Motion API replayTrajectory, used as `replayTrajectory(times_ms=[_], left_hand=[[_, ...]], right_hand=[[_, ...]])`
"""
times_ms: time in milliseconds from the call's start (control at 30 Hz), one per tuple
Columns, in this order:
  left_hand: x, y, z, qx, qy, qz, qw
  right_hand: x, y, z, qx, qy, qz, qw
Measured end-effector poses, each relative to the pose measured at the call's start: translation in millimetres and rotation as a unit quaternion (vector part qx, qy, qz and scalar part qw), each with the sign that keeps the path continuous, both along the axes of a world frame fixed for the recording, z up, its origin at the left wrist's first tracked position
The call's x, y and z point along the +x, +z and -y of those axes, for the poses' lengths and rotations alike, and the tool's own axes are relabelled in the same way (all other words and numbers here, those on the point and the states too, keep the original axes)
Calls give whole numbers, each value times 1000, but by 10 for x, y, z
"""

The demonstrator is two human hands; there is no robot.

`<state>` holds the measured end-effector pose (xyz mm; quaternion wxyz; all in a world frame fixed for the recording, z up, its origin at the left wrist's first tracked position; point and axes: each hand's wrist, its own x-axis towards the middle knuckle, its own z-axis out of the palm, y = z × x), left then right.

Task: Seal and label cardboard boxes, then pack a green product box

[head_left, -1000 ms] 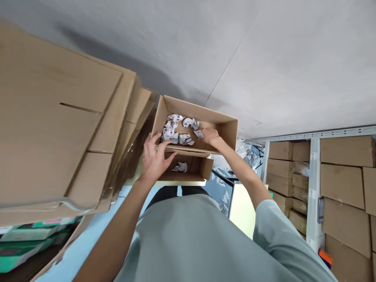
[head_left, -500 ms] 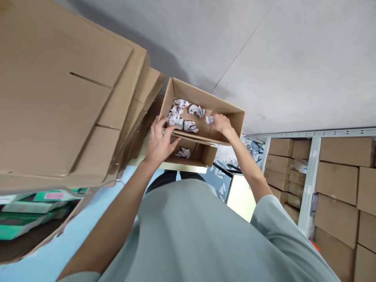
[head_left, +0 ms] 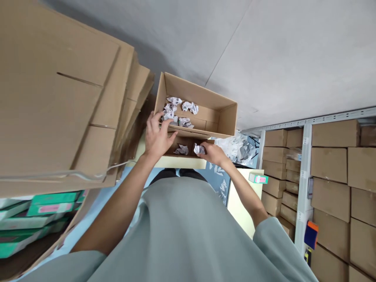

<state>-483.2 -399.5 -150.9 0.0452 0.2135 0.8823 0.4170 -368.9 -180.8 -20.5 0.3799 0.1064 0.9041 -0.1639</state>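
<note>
An open cardboard box stands in front of me with several crumpled paper balls in its left half. At its near left corner, my left hand grips the rim, fingers over the edge and thumb outside the near wall. Below it, closer to my body, is a second cardboard box, partly covered by the first. Inside this nearer box lies one crumpled paper wad. My right hand is closed on another crumpled paper ball at the nearer box's right part.
Large flattened cardboard sheets are stacked at the left, above green and white boxes. A pile of white paper and plastic lies to the right. A small green box rests on a pale surface. Shelving holds stacked cartons.
My right hand has moved from inside the farther box toward me, down to the nearer box, with a crumpled paper ball. My left hand stays on the farther box's rim.
</note>
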Motion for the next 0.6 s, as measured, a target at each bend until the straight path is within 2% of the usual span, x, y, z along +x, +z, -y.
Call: replayTrajectory(times_ms=[100, 200, 267, 400, 500, 533, 600], left_hand=[[-13, 2, 1, 0, -2, 2, 1000], [-9, -10, 16, 0, -6, 4, 1000], [-1, -24, 31, 0, -8, 4, 1000], [15, -35, 67, 1, -8, 2, 1000], [23, -27, 90, 2, -4, -9, 1000], [26, -27, 96, 1, -2, -13, 1000], [35, -38, 109, -1, 2, -19, 1000]], right_hand=[[-134, -183, 108, 52, 16, 45, 998], [-165, -176, 182, 73, 16, 61, 995], [-133, -48, 199, 73, 19, 51, 996], [-171, 381, 114, 45, 20, -32, 998], [-497, 556, -47, 32, 2, -114, 993], [-674, 534, -108, 35, -2, -132, 991], [-1103, 354, -219, 48, 0, -144, 988]])
